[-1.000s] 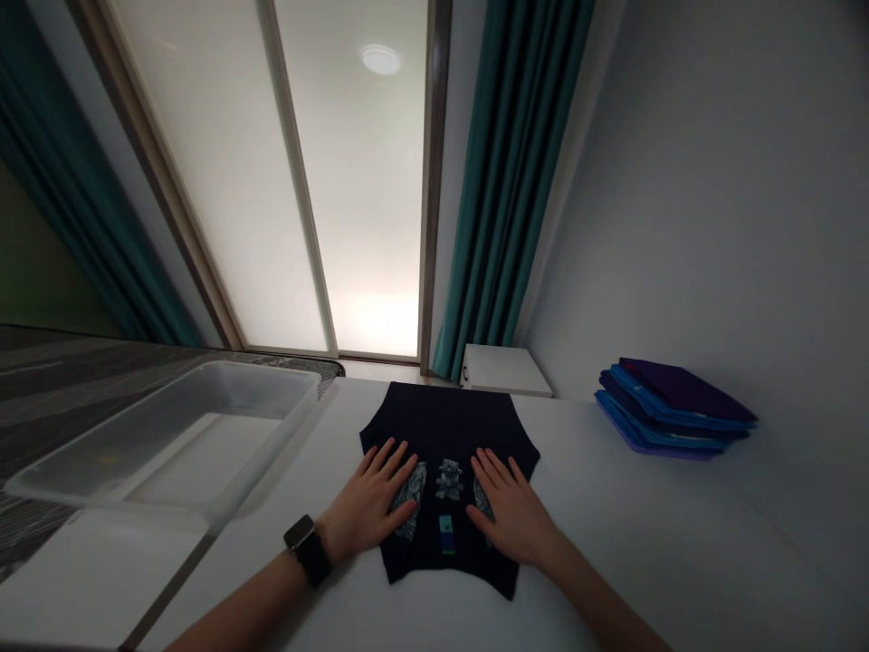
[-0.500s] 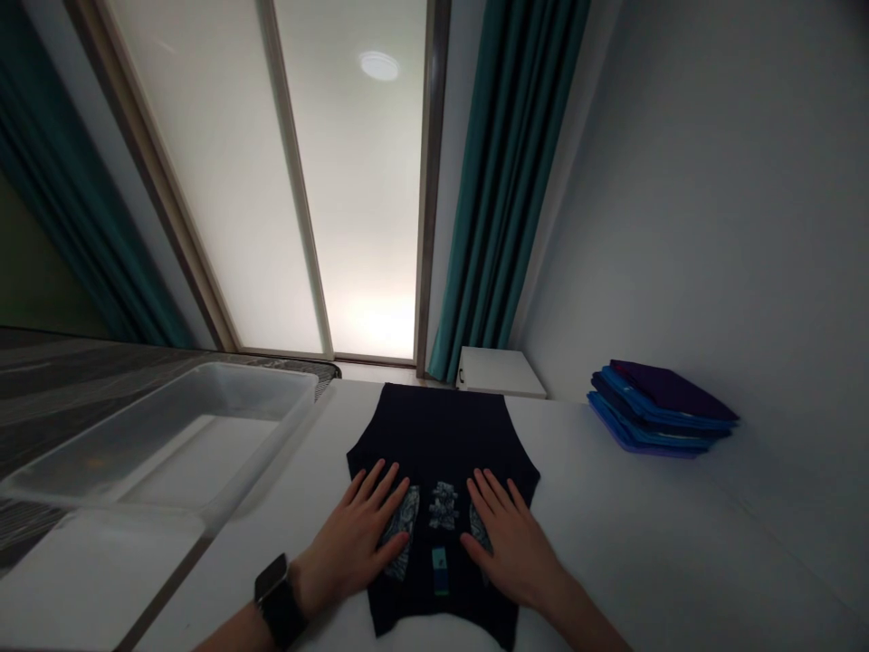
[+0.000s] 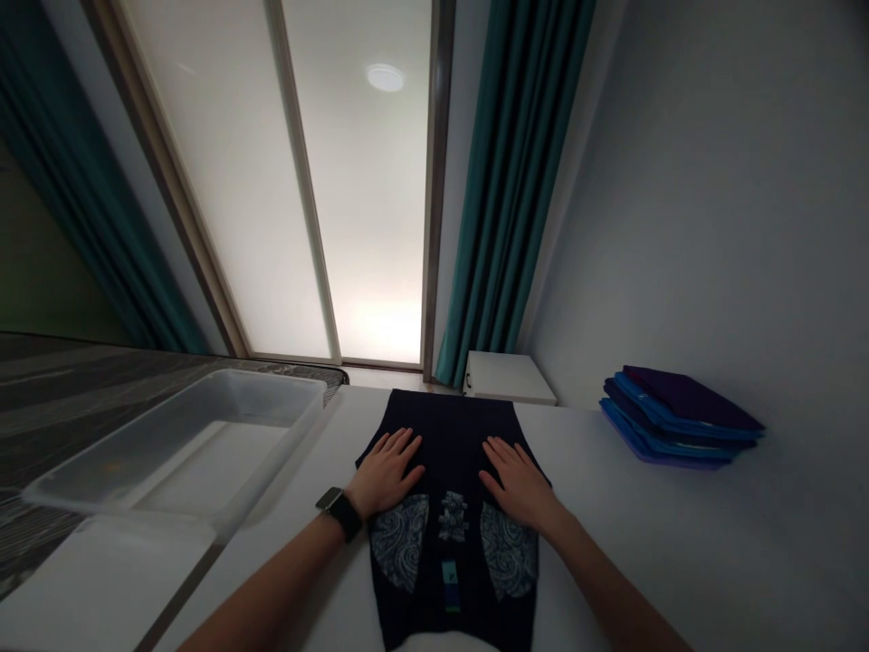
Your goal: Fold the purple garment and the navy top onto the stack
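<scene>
A dark navy top (image 3: 453,426) lies spread on the white table, with a curved cut-out at its near edge. Paisley-patterned panels (image 3: 400,543) show on both sides of it, with a patterned motif (image 3: 453,518) and a small blue-green label (image 3: 451,584) down the middle. My left hand (image 3: 388,471) rests flat on the left part of the cloth, fingers stretched out. On the right part, my right hand (image 3: 514,478) lies palm down with its fingers spread. Neither hand grips anything. A black watch (image 3: 340,512) is on my left wrist.
A translucent plastic bin (image 3: 183,453) stands at the left. Folded blue and purple cloths (image 3: 679,421) are stacked at the right by the wall. Beyond the white table (image 3: 611,543) are a small white cabinet (image 3: 509,376), a teal curtain (image 3: 516,199) and frosted door panels (image 3: 367,226).
Both hands have slid forward over the top, away from me, off the patterned panels, which now show more fully. The view has shifted slightly.
</scene>
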{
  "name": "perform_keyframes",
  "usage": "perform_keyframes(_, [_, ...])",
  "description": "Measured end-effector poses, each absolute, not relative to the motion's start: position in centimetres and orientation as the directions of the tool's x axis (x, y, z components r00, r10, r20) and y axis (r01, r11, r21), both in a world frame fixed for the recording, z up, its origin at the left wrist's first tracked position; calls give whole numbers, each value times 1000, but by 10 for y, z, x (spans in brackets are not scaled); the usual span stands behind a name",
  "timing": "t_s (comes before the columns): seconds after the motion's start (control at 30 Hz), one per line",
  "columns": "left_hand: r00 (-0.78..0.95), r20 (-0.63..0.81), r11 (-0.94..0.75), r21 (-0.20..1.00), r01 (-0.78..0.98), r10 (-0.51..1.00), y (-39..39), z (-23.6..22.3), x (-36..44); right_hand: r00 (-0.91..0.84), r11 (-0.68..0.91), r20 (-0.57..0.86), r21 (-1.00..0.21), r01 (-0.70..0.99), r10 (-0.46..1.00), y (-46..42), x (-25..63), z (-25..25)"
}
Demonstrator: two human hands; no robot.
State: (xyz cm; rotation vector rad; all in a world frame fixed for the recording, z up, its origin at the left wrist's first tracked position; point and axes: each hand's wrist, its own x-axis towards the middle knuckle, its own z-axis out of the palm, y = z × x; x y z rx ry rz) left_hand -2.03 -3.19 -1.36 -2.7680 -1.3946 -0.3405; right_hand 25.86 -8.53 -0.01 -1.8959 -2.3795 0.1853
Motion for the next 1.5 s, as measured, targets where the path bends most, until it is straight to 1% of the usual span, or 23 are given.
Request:
perform_keyframes(0.1, [551, 193, -572, 70, 817, 812, -28, -21, -21, -206, 201, -22, -148, 968, 978, -79, 262, -9])
perform_keyframes(0.27, [561, 183, -579, 65, 813, 808, -31, -24, -22, -214, 209, -22, -130, 969, 977, -82, 263, -18])
perform_keyframes(0.5, [559, 208, -578, 42, 815, 803, -50, -26, -29, -235, 228, -36, -130, 965, 971, -103, 262, -16])
perform_keyframes(0.7, [556, 189, -571, 30, 821, 809, -63, -26, -31, -245, 238, -47, -127, 963, 968, -113, 262, -12])
perform_keyframes(1.07, [528, 186, -549, 86, 831, 829, -79, -25, -34, -259, 255, -5, -162, 953, 966, -126, 261, -19])
perform_keyframes(1.17, [522, 186, -545, 100, 833, 832, -82, -25, -35, -256, 248, -22, -170, 954, 967, -128, 261, -18])
perform_keyframes(1.27, [514, 169, -534, 112, 838, 841, -83, -22, -33, -253, 239, -51, -195, 951, 966, -127, 262, -14])
perform_keyframes(1.33, [506, 160, -525, 113, 844, 848, -82, -17, -30, -251, 235, -43, -232, 944, 967, -123, 264, -8])
perform_keyframes(1.43, [515, 162, -534, 110, 838, 842, -70, -9, -25, -253, 248, 26, -311, 918, 967, -107, 270, 1])
perform_keyframes(1.5, [526, 163, -545, 107, 832, 835, -55, -5, -23, -251, 264, 83, -338, 904, 965, -91, 275, 3])
